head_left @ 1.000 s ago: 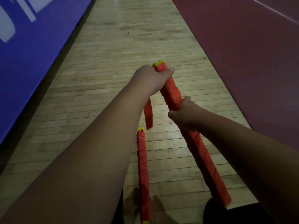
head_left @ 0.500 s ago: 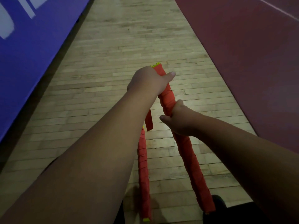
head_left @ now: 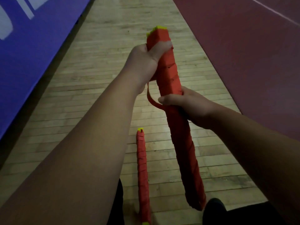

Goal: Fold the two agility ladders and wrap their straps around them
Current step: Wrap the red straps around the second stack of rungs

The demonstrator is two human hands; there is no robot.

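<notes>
Strap tail [head_left: 151, 99] isn't dangling free anymore, it's curving from under the left hand [head_left: 144, 62] across to the right hand [head_left: 191, 106]. Left fingers are curling round the held ladder bundle [head_left: 168, 67] near its top, right fingers are gripping its middle, probably pinching the tail too. Other ladder [head_left: 142, 168] is lying wrapped on the floor [head_left: 97, 78] left of that bundle. Looking like the final turn.

1. We record a dim scene.
2. Glare patches mark the light wooden plank floor [head_left: 97, 78].
3. Lettering on the blue wall panel [head_left: 32, 70] is smeared.
4. The held red strap-wrapped ladder bundle [head_left: 178, 130] blurs at its lower end.
</notes>
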